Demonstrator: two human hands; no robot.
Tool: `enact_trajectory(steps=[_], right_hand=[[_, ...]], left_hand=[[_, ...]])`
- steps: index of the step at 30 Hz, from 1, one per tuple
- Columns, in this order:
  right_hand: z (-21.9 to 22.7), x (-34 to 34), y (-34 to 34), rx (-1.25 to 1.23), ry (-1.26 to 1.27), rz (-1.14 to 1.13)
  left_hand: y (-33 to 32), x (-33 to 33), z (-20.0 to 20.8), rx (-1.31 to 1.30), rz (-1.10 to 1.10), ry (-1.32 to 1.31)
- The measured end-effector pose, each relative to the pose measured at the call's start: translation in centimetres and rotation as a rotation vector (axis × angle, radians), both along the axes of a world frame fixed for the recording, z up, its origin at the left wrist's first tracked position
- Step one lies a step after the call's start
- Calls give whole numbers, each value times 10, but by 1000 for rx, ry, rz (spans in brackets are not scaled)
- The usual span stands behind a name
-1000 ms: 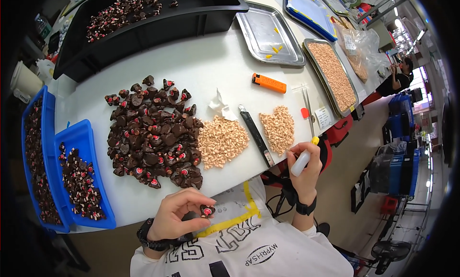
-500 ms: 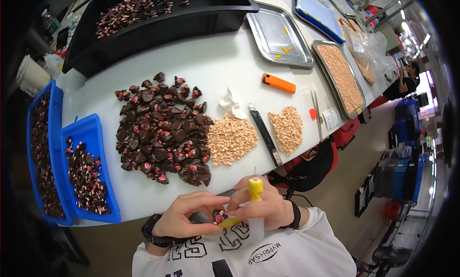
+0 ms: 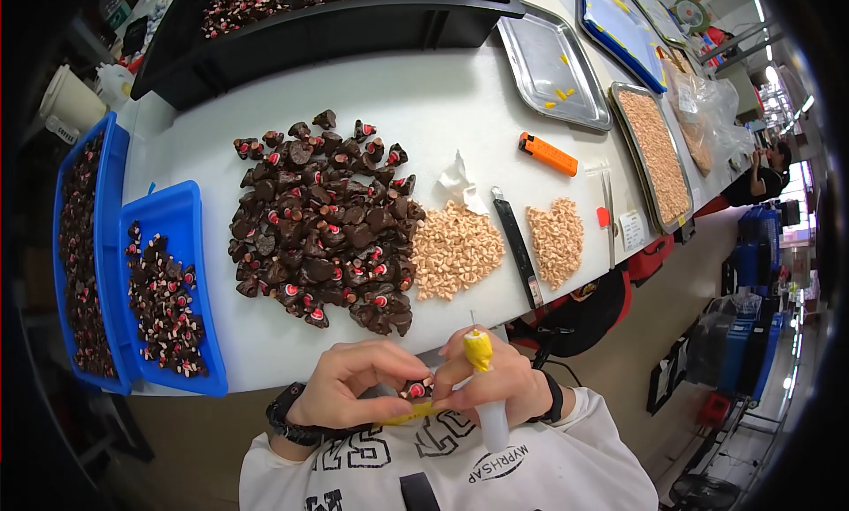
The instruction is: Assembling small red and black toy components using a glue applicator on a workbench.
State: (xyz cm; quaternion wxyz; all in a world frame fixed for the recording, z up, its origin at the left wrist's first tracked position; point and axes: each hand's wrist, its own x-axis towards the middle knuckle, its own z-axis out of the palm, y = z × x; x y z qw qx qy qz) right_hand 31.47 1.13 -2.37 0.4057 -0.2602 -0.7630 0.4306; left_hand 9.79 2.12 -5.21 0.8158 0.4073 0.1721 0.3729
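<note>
Pinched in my left hand (image 3: 358, 383), just in front of my shirt, is a small dark-brown piece (image 3: 416, 389) with a red and white spot. Fingertips of my right hand (image 3: 504, 378) meet the same piece from the other side. My right hand is closed round a small whitish bottle (image 3: 493, 427) with a yellow-wrapped top (image 3: 478, 350), held between its fingers. Something yellow (image 3: 411, 414) shows under the piece; I cannot make out what it is. Beyond my hands lies a wide heap of similar dark-brown pieces (image 3: 318, 219), beside a pile of small beige bits (image 3: 455, 250).
Two blue trays (image 3: 196, 246) of pieces stand at the left, a big black bin (image 3: 327, 56) behind. A black-handled knife (image 3: 517, 246), a second beige pile (image 3: 555, 244), an orange lighter-like object (image 3: 548, 154), tweezers (image 3: 608, 215) and metal trays (image 3: 601, 113) lie rightward. Someone stands far right.
The whole table has shifted right and slightly up in view. My hands keep hold of the piece and the bottle; the bottle leans a little more.
</note>
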Motion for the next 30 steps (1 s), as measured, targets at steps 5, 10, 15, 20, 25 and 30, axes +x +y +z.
enact_trajectory(steps=[5,10,15,20,25,30], right_hand=[[-8,3,-6,-126,73,-3],[5,1,-5,-53,-40,43],[4,4,-5,15,-112,-53],[3,4,-5,72,-106,-134],[6,5,-5,150,-69,-162],[10,-1,-7,213,22,-136]], left_hand=[[-11,-1,2,-135,-64,12],[-11,-5,1,-104,-102,-4],[-8,-6,3,-86,-125,4],[-4,-4,17,-53,-186,52],[0,-3,14,191,-206,46],[-11,-5,15,69,-123,-8]])
